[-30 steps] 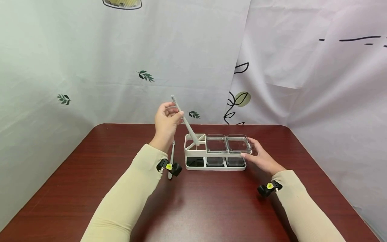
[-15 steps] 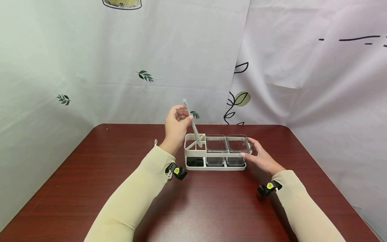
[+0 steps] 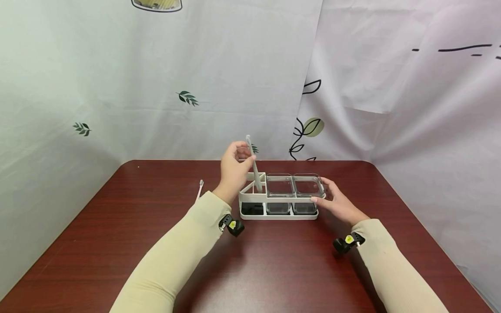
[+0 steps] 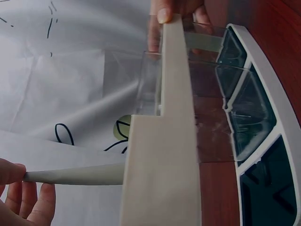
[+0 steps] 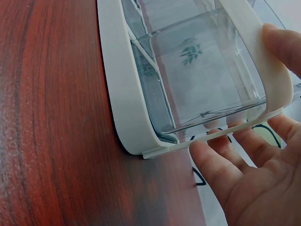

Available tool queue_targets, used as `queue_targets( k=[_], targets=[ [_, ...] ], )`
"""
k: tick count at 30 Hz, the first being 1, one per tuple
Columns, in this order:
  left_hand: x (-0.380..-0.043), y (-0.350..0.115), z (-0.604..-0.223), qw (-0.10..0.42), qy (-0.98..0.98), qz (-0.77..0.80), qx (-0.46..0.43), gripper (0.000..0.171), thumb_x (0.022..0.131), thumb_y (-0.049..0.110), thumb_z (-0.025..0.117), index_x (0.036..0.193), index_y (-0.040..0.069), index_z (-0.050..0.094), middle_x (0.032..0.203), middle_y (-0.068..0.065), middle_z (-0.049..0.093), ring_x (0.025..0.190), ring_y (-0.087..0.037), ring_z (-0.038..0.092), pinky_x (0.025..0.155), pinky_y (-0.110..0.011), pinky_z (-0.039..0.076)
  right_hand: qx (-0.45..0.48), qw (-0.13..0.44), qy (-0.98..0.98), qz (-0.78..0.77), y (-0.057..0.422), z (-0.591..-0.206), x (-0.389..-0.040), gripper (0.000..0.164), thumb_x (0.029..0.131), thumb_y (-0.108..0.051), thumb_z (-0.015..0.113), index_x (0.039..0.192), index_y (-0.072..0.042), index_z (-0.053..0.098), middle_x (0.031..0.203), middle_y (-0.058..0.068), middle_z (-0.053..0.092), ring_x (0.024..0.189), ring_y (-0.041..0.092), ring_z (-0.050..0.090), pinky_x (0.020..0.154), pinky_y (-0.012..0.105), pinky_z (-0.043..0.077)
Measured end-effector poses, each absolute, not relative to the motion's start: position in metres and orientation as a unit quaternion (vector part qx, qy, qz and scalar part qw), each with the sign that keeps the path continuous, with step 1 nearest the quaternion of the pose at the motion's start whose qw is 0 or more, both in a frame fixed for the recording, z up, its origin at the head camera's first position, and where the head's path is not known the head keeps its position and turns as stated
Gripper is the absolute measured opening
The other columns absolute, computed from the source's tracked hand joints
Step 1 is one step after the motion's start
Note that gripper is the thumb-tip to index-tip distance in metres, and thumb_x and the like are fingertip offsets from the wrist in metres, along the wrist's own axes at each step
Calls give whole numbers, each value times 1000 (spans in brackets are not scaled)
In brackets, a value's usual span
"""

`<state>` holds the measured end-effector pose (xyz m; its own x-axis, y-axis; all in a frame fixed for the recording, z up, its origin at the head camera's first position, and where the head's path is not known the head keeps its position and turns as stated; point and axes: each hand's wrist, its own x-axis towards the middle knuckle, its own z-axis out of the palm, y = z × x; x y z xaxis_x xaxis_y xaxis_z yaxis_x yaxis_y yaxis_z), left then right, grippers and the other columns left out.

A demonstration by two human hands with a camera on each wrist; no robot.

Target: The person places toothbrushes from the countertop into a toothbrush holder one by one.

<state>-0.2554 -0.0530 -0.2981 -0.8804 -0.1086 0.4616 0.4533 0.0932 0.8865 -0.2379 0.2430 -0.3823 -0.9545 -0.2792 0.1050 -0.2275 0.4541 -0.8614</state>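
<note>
My left hand pinches a grey toothbrush between thumb and fingers near its bristle end, bristles up. The toothbrush stands nearly upright, its lower end within a divided slot at the left of a white toothbrush holder. In the left wrist view the handle disappears behind the holder's upper frame. My right hand grips the holder's right end, thumb on the front of the upper rail and fingers behind. Two clear cups sit in the holder's middle and right openings.
A second toothbrush with a pinkish handle lies on the dark red table, partly hidden by my left forearm. White printed cloth hangs behind and along the sides.
My left hand has moved right and slightly down, bringing the toothbrush more upright and lower into the holder's slot. The right hand and the holder have stayed in place.
</note>
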Motion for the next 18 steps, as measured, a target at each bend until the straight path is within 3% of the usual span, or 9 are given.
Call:
queue_targets(
  k=[7, 18],
  targets=[
    [-254, -48, -306, 192, -734, -641, -119, 30, 85, -7, 66, 114, -2, 57, 97, -14, 59, 90, -25, 57, 72, -25, 47, -147, 27, 854, -499, 243, -382, -238, 76, 93, -21, 64, 149, -4, 15, 144, 27, 34, 127, 44, 40, 101, 57, 40],
    [-250, -41, -316, 166, -774, -598, -123, 31, 88, -4, 65, 117, 0, 57, 101, -14, 60, 95, -28, 58, 77, -34, 50, -150, 18, 855, -497, 243, -385, -239, 75, 93, -19, 64, 148, -2, 16, 142, 28, 35, 125, 44, 42, 100, 54, 42]
  ],
)
